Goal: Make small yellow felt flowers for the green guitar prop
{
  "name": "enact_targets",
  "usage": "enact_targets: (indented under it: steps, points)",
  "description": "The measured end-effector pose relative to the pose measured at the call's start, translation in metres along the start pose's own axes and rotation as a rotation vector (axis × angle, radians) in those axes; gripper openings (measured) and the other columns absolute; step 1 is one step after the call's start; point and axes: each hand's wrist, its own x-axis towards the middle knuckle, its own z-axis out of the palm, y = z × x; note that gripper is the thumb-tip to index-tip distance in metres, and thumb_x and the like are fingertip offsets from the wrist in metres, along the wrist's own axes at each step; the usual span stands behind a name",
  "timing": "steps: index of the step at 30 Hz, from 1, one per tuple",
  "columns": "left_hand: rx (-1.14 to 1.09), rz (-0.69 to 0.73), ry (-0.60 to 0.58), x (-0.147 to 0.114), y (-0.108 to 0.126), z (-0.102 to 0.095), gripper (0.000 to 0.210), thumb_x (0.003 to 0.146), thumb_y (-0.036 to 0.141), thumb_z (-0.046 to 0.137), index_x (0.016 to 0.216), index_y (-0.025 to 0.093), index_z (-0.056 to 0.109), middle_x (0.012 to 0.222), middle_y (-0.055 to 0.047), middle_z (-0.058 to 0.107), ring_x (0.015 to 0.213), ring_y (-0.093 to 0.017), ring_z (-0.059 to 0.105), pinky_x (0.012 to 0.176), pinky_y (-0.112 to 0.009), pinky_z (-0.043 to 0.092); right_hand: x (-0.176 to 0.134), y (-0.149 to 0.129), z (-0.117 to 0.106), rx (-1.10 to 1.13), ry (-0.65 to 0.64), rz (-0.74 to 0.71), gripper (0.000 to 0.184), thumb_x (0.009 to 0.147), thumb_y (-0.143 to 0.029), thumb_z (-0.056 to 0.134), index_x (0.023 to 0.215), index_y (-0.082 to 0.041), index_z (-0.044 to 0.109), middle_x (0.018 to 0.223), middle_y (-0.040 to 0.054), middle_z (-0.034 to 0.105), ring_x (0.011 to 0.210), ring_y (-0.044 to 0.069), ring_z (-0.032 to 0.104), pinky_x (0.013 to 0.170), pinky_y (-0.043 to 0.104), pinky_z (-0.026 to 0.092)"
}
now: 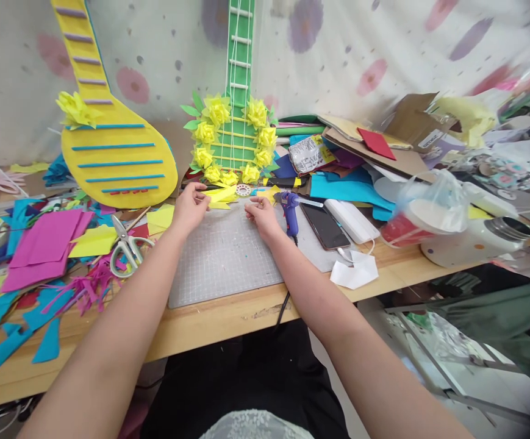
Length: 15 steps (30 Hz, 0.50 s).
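Over the back of the grey cutting mat [223,268], my left hand [192,208] has its fingers bent together, close beside yellow paper strips [222,196]. What its fingertips pinch, if anything, is too small to make out. A short gap to the right, my right hand [262,216] holds thumb and fingers together in a pinch; its contents are unclear. A purple glue gun [288,210] stands just right of that hand. Behind both hands rises a green guitar-like craft piece [235,137] with white strings and yellow paper flowers [217,111]. A white perforated disc [243,189] lies between the hands.
Scissors [130,247], magenta sheets [47,247] and blue scraps [47,341] cover the left. A yellow lute-shaped piece [121,152] leans behind them. A phone [325,225], white power bank [351,221], bagged cup [422,219] and white jar [475,244] occupy the right.
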Motion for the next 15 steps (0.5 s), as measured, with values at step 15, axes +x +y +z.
enact_targets:
  steps: [15]
  points:
    - [0.687,0.003,-0.166,0.003,-0.027,-0.077,0.032,0.069,0.025,0.05,0.099,0.019,0.061,0.102,-0.006,0.067,0.093,-0.022,0.062,0.083,-0.032,0.047,-0.005,-0.003,0.004,-0.079,-0.025,-0.018,0.023,0.066,-0.018,0.058,0.084,-0.02,0.045,0.058,-0.0105,0.049,0.048,0.005,0.048,0.053,0.02,0.038]
